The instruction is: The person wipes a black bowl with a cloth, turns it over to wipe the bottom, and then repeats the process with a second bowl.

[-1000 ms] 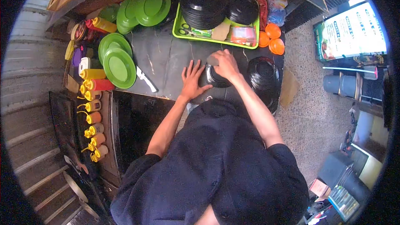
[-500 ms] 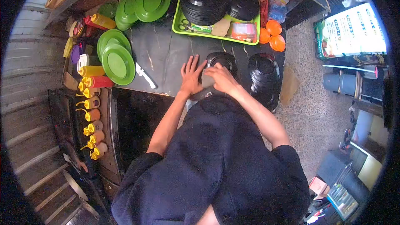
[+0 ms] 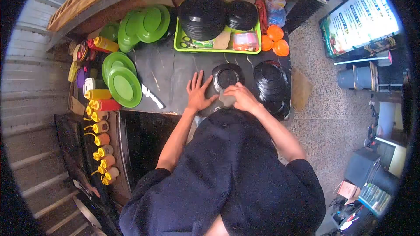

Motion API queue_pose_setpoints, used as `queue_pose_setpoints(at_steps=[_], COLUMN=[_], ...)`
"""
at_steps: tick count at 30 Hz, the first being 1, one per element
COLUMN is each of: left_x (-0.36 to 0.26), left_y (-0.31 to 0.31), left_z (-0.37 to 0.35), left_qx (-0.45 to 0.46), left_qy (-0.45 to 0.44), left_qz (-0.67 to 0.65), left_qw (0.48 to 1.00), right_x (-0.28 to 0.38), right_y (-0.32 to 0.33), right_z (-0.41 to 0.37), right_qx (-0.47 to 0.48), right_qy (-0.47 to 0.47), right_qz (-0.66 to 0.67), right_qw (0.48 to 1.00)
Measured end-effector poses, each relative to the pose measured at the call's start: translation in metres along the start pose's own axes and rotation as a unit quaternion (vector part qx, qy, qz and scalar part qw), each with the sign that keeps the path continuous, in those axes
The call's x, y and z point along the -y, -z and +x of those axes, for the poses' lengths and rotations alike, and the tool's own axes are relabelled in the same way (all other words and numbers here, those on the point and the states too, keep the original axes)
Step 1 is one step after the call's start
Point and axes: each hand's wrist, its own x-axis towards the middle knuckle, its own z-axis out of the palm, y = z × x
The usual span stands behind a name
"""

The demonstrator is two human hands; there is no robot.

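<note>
My left hand (image 3: 199, 94) lies flat on the dark marbled tabletop (image 3: 168, 72), fingers spread, just left of a black plate (image 3: 228, 77). My right hand (image 3: 242, 98) has its fingers closed on a greyish cloth (image 3: 225, 101) at the near side of that plate. Part of the cloth is hidden under the fingers. Right of the plate, several black plates (image 3: 270, 73) lie overlapped in a row reaching toward the table's near edge.
Behind stands a lime-green tray (image 3: 218, 52) with stacked black plates (image 3: 202, 15) and scissors. Orange cups (image 3: 274, 33) sit beside it. To the left are green plates (image 3: 123, 87), a white-handled knife (image 3: 153, 98) and several sauce bottles (image 3: 101, 126).
My right hand has drawn the cloth back from over the black plate toward the near edge, uncovering the plate's middle. My left hand stays flat. The camera view has shifted slightly.
</note>
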Motion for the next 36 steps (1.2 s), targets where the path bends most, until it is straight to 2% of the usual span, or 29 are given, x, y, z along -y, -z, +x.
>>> queue_pose_setpoints(at_steps=[4,5,6,9,10,12,13,15,18,20,22,24,26,28,30,31,32,34,36], left_x=[-0.001,-0.001,-0.002,-0.009,-0.008,-0.006,-0.007,-0.01,-0.012,-0.011,-0.011,-0.012,-0.011,-0.011,-0.01,-0.01,-0.009,-0.009,-0.008], left_y=[-0.002,-0.002,0.0,0.005,0.003,-0.002,-0.004,-0.007,-0.007,-0.008,-0.007,-0.008,-0.008,-0.008,-0.009,-0.01,-0.011,-0.011,-0.013], left_z=[0.002,0.002,0.002,0.008,0.011,0.013,0.013,0.01,0.01,0.008,0.008,0.01,0.012,0.01,0.011,0.011,0.011,0.01,0.01], left_qx=[0.009,0.011,0.014,0.023,0.02,0.03,0.047,0.036,0.027,0.023,0.021,0.02,0.018,0.016,0.016,0.015,0.011,0.004,0.012], left_qy=[0.004,0.004,0.004,0.006,0.003,-0.059,-0.061,-0.055,-0.039,-0.04,-0.04,-0.033,-0.036,-0.036,-0.036,-0.038,-0.04,-0.038,-0.04], left_qz=[0.011,0.013,0.015,-0.004,-0.004,-0.011,-0.002,0.002,0.007,-0.005,-0.014,-0.017,-0.018,-0.02,-0.03,-0.031,-0.035,-0.039,-0.048], left_qw=[1.0,1.0,1.0,1.0,1.0,0.998,0.997,0.998,0.999,0.999,0.999,0.999,0.999,0.999,0.999,0.999,0.999,0.999,0.998], right_x=[-0.01,-0.013,-0.006,-0.021,-0.03,-0.05,-0.054,-0.057,-0.055,-0.036,-0.021,-0.013,-0.005,-0.005,-0.004,0.0,0.002,0.007,0.009], right_y=[0.016,0.021,0.034,0.04,0.038,0.028,0.025,0.017,0.009,0.012,0.008,0.0,-0.004,-0.013,-0.017,-0.019,-0.02,-0.022,-0.024], right_z=[-0.008,-0.007,-0.007,0.006,0.013,0.027,0.03,0.031,0.023,0.014,0.003,-0.003,-0.005,-0.008,-0.009,-0.01,-0.008,-0.004,-0.001], right_qx=[-0.012,-0.034,-0.081,-0.213,-0.256,-0.306,-0.305,-0.245,-0.247,-0.246,-0.222,-0.22,-0.177,-0.177,-0.144,-0.16,-0.161,-0.121,-0.086], right_qy=[-0.052,-0.081,-0.091,-0.183,-0.173,-0.15,-0.146,-0.197,-0.223,-0.221,-0.279,-0.278,-0.286,-0.274,-0.213,-0.167,-0.166,-0.096,-0.103], right_qz=[0.078,0.151,0.158,0.139,0.09,-0.007,-0.009,-0.024,-0.062,-0.056,-0.039,-0.053,-0.066,-0.066,-0.08,-0.085,-0.087,-0.092,-0.091], right_qw=[0.996,0.985,0.98,0.95,0.947,0.94,0.941,0.949,0.941,0.942,0.933,0.933,0.939,0.943,0.963,0.969,0.969,0.984,0.987])
